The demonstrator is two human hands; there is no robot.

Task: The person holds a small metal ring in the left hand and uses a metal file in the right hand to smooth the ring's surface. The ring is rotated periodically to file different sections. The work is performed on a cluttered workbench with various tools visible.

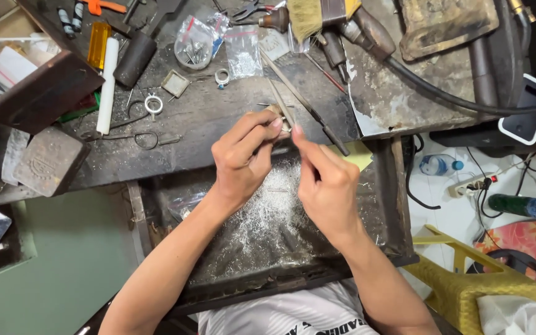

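**Filing a small piece at the bench edge**

The fingertips of the left hand (243, 158) are pinching a small pale metal piece (275, 111), pressing it against the front edge of the dark workbench (206, 124). The right hand (327, 186) is gripping a slim file (282, 102) between thumb and forefinger, its blade slanting up and away over the piece; both hands are closed on what they are holding.

Taking the piece as the landmark: directly below it, a catch tray (367, 205) is sitting under the bench, heaped with silvery filings (268, 211). Just right of it, a long dark-tipped tool (305, 102) is lying diagonally. Up and to the left, a small ring (153, 104) and a white candle-like stick (107, 84) are resting on the bench; further up, clear bags (196, 40) of small parts and a brush (305, 17).

Judging from the grip, the filing is going best if the left fingers are keeping the piece braced hard on the bench edge, the strokes staying light and even, and the work staying over the tray so the filings are falling in.
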